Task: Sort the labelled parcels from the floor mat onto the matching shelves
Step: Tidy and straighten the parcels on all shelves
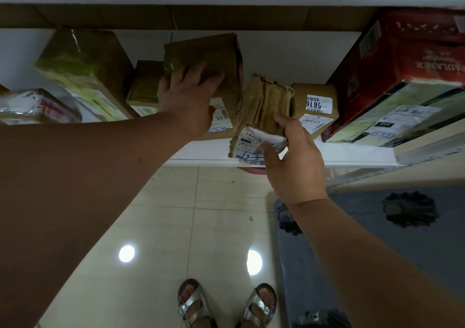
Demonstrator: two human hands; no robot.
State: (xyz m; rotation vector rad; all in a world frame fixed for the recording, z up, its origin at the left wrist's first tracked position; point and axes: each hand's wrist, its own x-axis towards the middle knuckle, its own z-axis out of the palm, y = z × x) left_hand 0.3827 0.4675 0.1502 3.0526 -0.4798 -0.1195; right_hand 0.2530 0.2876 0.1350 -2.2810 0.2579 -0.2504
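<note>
Two bare hands reach toward a white shelf (pixel 206 155). The right hand (pixel 292 161) has its grip clamped on a small brown parcel (pixel 261 108), thumb and fingers pinching its near end. That parcel is crumpled, wrapped in wrinkled brown tape, with a white printed label and a handwritten tag starting "3-3". It sits tilted at the shelf's front edge. The left hand (pixel 187 101) lies on a taller, smooth cardboard box (pixel 214 58) just to the left, fingers spread and straight. Beside the small parcel on the right stands a squat carton (pixel 314 103) marked "5816", then a large red box (pixel 392 60). A yellow-taped box (pixel 83 70) leans at left. Below are glossy pale floor tiles (pixel 188 227) and silver sandals (pixel 226 305).
</note>
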